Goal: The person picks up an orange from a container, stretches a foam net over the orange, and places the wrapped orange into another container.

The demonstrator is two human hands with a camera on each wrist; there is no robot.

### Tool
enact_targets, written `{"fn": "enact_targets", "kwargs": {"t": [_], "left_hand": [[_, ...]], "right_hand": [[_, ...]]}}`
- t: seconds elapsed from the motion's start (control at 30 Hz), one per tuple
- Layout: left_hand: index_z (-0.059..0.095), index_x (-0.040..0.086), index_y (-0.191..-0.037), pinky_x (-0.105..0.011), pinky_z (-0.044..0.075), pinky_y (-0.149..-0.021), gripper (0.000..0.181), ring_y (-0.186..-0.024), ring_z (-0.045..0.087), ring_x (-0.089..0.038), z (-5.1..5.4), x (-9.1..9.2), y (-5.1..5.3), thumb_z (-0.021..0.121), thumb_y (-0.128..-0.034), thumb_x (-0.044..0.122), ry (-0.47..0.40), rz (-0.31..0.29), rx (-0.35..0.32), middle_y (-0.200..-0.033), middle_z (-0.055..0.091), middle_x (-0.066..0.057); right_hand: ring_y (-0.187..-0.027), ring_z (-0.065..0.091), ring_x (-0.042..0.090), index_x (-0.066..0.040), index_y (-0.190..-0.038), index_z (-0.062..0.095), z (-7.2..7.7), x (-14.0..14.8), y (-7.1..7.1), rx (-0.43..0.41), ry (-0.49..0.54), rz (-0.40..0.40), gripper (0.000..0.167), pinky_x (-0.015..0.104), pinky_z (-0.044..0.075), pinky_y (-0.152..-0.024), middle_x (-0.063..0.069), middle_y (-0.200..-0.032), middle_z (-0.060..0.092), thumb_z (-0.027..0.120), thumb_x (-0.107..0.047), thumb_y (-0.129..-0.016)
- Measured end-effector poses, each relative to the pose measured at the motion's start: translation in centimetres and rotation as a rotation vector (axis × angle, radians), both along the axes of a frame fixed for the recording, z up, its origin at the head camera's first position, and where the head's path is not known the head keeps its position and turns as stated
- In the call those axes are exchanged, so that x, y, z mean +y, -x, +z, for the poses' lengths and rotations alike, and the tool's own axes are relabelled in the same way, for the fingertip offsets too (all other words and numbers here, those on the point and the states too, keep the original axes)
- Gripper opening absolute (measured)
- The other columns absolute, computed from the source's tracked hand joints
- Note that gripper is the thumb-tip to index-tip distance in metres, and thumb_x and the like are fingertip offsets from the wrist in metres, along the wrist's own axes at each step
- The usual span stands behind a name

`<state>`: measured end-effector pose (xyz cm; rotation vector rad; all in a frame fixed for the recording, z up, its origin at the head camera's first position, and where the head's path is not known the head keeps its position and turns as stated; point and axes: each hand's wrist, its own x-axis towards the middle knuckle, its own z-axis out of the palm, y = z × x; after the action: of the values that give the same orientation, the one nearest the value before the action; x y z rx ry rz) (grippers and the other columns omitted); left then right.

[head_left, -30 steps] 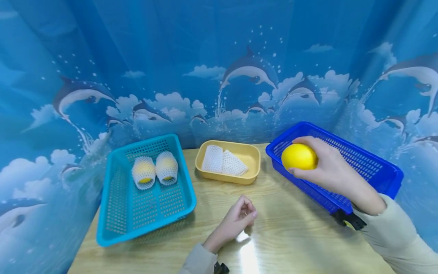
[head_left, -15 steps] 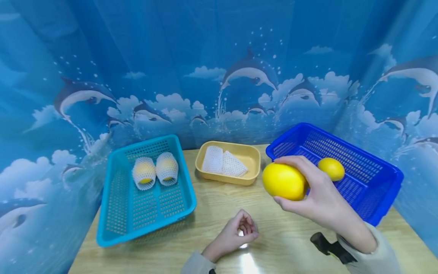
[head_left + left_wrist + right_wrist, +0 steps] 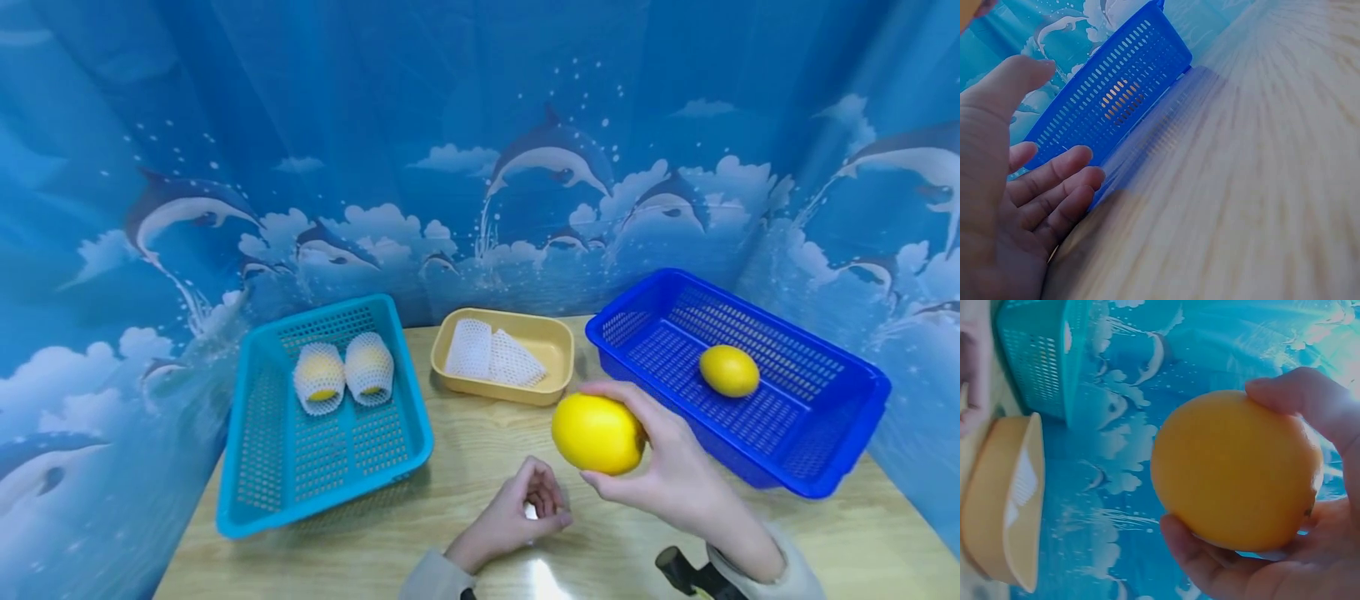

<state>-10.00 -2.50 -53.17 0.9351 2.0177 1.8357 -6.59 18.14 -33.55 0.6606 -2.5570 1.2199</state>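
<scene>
My right hand (image 3: pixel 671 475) grips a yellow lemon (image 3: pixel 597 433) between thumb and fingers, holding it above the table in front of the blue basket. Smooth and rounded, the lemon (image 3: pixel 1235 469) fills the middle of the right wrist view. My left hand (image 3: pixel 517 517) rests on the table to its left, fingers loosely curled around nothing; the left wrist view shows the same hand (image 3: pixel 1035 200) with a bare palm. A second lemon (image 3: pixel 730 371) lies in the blue basket (image 3: pixel 847 433). White foam net sleeves (image 3: pixel 468 348) lie in the small yellow tray (image 3: pixel 558 342).
At the left stands a teal basket (image 3: pixel 322 492) with two fruits in foam nets (image 3: pixel 318 377), yellow showing at their ends. The wooden table (image 3: pixel 480 442) reaches back to a blue dolphin-print curtain (image 3: pixel 450 100).
My right hand has carried the lemon out from over the blue basket, leftward and toward me, uncovering the other lemon there. My left hand has shifted slightly nearer to me.
</scene>
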Motion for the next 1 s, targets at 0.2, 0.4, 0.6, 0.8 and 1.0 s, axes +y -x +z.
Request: {"fn": "enact_targets", "kwargs": {"t": [0.2,0.4,0.6,0.8,1.0], "left_hand": [[0.043,0.013,-0.122,-0.025,0.054,-0.069,0.050,-0.079,0.059,-0.007,-0.1,-0.1,0.0,0.077,-0.0860,0.017,-0.021,0.008,0.024,-0.097,0.065,-0.007],[0.036,0.023,-0.140,-0.029,0.052,-0.089,0.076,-0.103,0.059,-0.012,0.1,-0.3,-0.1,0.083,-0.0798,0.020,0.008,0.062,0.029,-0.122,0.062,0.003],[0.025,0.021,-0.149,-0.032,0.044,-0.103,0.096,-0.123,0.051,-0.014,0.2,-0.5,-0.2,0.086,-0.0746,0.021,0.020,0.082,-0.011,-0.141,0.050,0.002],[0.025,0.015,-0.149,-0.032,0.042,-0.105,0.100,-0.125,0.050,-0.015,0.0,-0.5,-0.2,0.088,-0.0711,0.016,0.013,0.067,0.020,-0.137,0.050,0.001],[0.030,0.021,-0.144,-0.034,0.042,-0.106,0.094,-0.125,0.051,-0.015,0.0,-0.4,-0.2,0.089,-0.0714,0.013,0.007,0.047,0.066,-0.138,0.051,0.001]], "right_hand": [[-0.109,0.060,0.018,-0.020,-0.135,0.056,-2.4,-0.6,0.0,-0.025,-0.035,0.050,0.083,0.036,0.055,-0.084,0.000,-0.133,0.057,0.090,-0.007,-0.061],[-0.104,0.061,0.018,-0.016,-0.136,0.056,-4.5,-1.0,0.3,-0.073,-0.065,0.095,0.079,0.036,0.054,-0.083,0.002,-0.130,0.060,0.088,-0.009,-0.063],[-0.094,0.059,0.016,-0.013,-0.127,0.057,-6.5,-1.5,0.7,-0.245,-0.120,0.094,0.071,0.032,0.051,-0.073,0.001,-0.119,0.063,0.088,-0.020,-0.063],[-0.081,0.056,0.011,-0.012,-0.114,0.061,-8.4,-2.2,1.2,-0.294,-0.153,0.079,0.064,0.028,0.048,-0.066,-0.007,-0.099,0.063,0.089,-0.028,-0.059],[-0.076,0.054,0.009,-0.010,-0.114,0.062,-10.1,-2.9,1.4,-0.314,-0.173,0.050,0.065,0.025,0.047,-0.062,-0.006,-0.094,0.062,0.090,-0.036,-0.062]]}}
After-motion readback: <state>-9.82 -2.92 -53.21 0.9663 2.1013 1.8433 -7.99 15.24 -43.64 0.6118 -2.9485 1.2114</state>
